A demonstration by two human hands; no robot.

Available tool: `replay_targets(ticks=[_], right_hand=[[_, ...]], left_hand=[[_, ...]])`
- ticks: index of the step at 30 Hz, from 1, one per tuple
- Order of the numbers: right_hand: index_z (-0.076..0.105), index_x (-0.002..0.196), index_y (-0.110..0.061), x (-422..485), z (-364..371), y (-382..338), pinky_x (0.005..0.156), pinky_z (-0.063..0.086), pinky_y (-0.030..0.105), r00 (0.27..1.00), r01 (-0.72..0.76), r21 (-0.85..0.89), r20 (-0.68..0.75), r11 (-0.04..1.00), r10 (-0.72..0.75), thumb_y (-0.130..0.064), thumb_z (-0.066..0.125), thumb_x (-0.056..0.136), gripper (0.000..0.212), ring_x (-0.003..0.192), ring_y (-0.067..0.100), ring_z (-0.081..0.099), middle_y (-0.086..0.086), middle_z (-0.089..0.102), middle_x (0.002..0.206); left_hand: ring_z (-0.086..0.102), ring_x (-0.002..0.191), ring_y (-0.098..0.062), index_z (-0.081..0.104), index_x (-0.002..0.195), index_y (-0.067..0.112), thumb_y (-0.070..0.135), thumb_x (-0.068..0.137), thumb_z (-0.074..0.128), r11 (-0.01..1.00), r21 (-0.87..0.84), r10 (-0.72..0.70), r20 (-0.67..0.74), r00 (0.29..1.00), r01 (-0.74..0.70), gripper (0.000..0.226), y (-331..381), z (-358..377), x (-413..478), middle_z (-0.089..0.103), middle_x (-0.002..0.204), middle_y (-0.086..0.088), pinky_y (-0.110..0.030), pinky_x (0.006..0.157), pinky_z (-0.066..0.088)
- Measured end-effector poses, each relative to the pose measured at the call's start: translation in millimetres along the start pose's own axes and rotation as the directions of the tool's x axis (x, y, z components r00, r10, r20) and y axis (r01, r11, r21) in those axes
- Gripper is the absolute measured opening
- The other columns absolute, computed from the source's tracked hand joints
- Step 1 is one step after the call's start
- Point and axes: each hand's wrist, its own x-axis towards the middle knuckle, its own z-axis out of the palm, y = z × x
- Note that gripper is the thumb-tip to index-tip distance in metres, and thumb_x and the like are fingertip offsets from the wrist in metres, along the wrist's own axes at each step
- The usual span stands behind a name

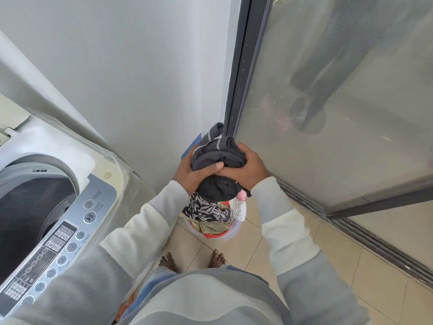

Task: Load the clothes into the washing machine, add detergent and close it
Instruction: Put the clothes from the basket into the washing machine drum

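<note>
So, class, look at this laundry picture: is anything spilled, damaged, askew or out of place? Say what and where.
Nothing looks spilled or broken. The only untidy spot is the basket on the floor: clothes are heaped above its rim, and a black-and-white patterned garment droops over its edge.

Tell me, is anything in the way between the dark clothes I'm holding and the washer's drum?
Nothing visible does. The left hand and right hand grip the dark clothes above the basket, and the drum opening to their left is uncovered. The path crosses only the control panel.
</note>
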Motion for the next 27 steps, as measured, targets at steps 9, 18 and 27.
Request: replay_targets(ticks=[9,18,27], right_hand=[[0.057,0.109,-0.032,10.2,29.4,-52.4,0.090,0.054,0.048,0.979,0.201,0.017,-0.016,0.979,-0.201,-0.042,0.083,0.056,0.060,0.101,0.025,0.065,0.000,0.068,0.110],[0.071,0.094,-0.023,21.8,157.0,-78.7,0.090,0.055,0.051,0.993,-0.078,0.425,-0.050,0.902,0.110,-0.048,0.077,0.071,0.035,0.100,0.019,0.068,-0.001,0.074,0.101],[0.066,0.109,-0.021,58.1,313.7,-117.9,0.085,0.055,0.053,0.756,-0.486,0.167,0.572,0.858,0.317,-0.048,0.074,0.078,0.041,0.099,0.028,0.066,0.003,0.068,0.108]], left_hand=[[0.069,0.091,-0.022,0.055,0.123,-0.002,0.023,0.061,0.075,0.903,-0.429,-0.124,-0.323,0.938,-0.028,0.070,27.8,-37.5,-5.6,0.069,0.105,-0.013,-0.030,0.071,0.055],[0.053,0.123,-0.037,0.047,0.137,0.005,0.050,0.076,0.070,0.872,-0.453,-0.005,-0.388,0.922,-0.186,0.079,79.6,-114.4,-68.8,0.052,0.136,-0.022,-0.050,0.095,0.049],[0.047,0.128,-0.042,0.048,0.139,0.019,0.091,0.066,0.034,0.789,-0.597,-0.170,-0.441,0.881,-0.147,0.104,86.0,-284.6,-167.5,0.049,0.142,-0.012,-0.067,0.107,0.028]])
